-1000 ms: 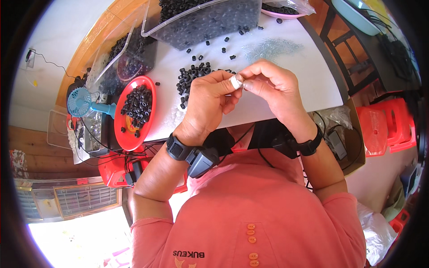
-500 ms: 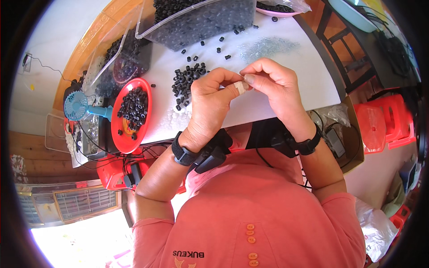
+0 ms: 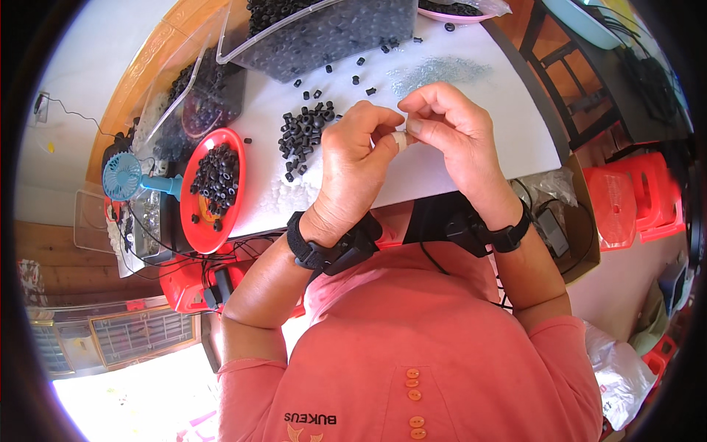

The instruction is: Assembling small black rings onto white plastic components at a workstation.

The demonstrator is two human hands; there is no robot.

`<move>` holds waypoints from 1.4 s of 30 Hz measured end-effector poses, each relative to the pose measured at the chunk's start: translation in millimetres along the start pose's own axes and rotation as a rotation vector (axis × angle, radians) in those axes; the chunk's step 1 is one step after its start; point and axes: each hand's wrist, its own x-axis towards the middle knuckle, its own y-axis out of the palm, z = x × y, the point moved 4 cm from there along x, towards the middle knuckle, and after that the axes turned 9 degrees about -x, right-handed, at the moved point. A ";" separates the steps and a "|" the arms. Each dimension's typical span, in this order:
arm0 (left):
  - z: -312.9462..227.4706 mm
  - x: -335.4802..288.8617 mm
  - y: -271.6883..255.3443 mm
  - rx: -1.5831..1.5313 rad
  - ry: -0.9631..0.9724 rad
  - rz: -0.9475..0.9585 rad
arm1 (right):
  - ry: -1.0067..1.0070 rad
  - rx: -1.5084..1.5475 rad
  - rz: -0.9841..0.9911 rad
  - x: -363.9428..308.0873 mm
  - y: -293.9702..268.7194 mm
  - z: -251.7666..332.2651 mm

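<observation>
Our left hand (image 3: 352, 166) and right hand (image 3: 465, 144) nearly meet, thumbs bent toward forefingers; we cannot tell whether they pinch anything. Black pieces (image 3: 303, 134) lie heaped just beside our left knuckles, more fill a red plate (image 3: 202, 239), and farther off a clear bin (image 3: 346, 46) holds others

Coral short-sleeved shirt (image 3: 427, 331), black wrist straps (image 3: 308, 249)

Tub (image 3: 331, 53): far side of the worktop (image 3: 508, 125), pieces (image 3: 276, 15) inside.
Loose pieces (image 3: 317, 94): between tub and pile.
Pile (image 3: 305, 132): beyond and left of the left hand (image 3: 361, 151).
Plate (image 3: 202, 241): worktop's left edge, left of the pile, pieces on it.
Fan (image 3: 122, 177): left of the plate.
Bits (image 3: 438, 72): beyond the right hand (image 3: 453, 132).
Carton (image 3: 593, 247): off the worktop's near right corner.
Stools (image 3: 648, 195): right of the carton.
</observation>
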 end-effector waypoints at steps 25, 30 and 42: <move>0.4 0.3 -3.3 -0.326 -0.460 0.103 | -0.104 -0.015 -0.030 -7.0 -1.2 1.5; -13.7 0.1 0.1 -0.011 -0.033 0.041 | -0.121 -0.016 -0.011 -7.1 -3.7 -2.3; -3.8 4.4 -10.4 -0.282 -0.572 0.174 | -0.171 0.029 0.054 -10.1 -0.5 -0.3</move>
